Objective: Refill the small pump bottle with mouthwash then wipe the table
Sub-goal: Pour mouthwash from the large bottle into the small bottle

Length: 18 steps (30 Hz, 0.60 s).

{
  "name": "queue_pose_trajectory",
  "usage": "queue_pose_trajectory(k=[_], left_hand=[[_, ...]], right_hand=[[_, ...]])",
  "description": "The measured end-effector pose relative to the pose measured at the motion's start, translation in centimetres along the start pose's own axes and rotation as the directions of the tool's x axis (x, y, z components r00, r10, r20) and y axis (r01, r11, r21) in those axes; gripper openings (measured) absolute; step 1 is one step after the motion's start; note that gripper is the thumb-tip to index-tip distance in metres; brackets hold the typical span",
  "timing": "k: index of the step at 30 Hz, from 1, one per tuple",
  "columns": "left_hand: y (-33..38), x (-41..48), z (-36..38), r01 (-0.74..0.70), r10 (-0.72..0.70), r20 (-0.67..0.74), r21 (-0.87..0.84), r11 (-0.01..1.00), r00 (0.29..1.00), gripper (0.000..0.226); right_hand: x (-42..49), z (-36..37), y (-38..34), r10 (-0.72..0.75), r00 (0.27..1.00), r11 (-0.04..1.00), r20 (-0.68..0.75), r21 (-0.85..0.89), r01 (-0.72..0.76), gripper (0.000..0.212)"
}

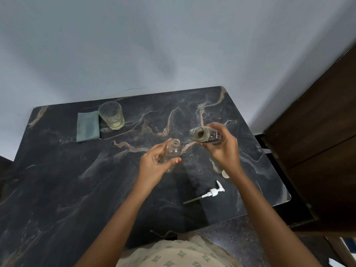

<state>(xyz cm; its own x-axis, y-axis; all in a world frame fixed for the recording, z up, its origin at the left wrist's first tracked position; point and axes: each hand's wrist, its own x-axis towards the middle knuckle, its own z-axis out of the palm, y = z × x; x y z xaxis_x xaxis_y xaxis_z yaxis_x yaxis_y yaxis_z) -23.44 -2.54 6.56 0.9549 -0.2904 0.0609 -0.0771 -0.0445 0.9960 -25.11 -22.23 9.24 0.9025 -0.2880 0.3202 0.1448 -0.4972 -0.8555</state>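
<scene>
My left hand (154,162) grips a small clear bottle (172,151) with its open neck tilted up to the right, held over the dark marble table (77,189). My right hand (223,147) holds a larger clear mouthwash bottle (202,134) tipped on its side, its open mouth facing left just above and right of the small bottle's neck. A little liquid lies in the tipped bottle. The white pump head (212,192) with its tube lies on the table near my right forearm. A folded grey-green cloth (87,126) lies at the back left.
A clear drinking glass (111,117) with a little pale liquid stands beside the cloth. A small white cap (225,174) shows partly behind my right wrist. A dark wooden cabinet (317,141) stands to the right of the table. A pale wall runs behind.
</scene>
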Motion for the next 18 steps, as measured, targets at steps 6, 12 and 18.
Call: queue_pose_trajectory(k=[6,12,18], left_hand=[[2.3,0.5,0.6,-0.056,0.056,-0.008,-0.056,0.997,0.998,0.047],[4.0,0.8,0.8,-0.091,0.091,-0.004,-0.041,0.995,0.996,0.044],[4.7,0.7,0.6,-0.11,0.11,-0.021,0.014,0.994,0.994,0.053]], right_hand=[[1.7,-1.2,-1.8,-0.283,0.959,0.924,-0.007,-0.272,0.27,0.043],[3.1,-1.8,-3.6,-0.427,0.904,0.816,0.021,-0.421,0.395,0.029],[3.8,-2.1,-4.8,-0.528,0.847,0.709,0.06,-0.517,0.479,0.035]])
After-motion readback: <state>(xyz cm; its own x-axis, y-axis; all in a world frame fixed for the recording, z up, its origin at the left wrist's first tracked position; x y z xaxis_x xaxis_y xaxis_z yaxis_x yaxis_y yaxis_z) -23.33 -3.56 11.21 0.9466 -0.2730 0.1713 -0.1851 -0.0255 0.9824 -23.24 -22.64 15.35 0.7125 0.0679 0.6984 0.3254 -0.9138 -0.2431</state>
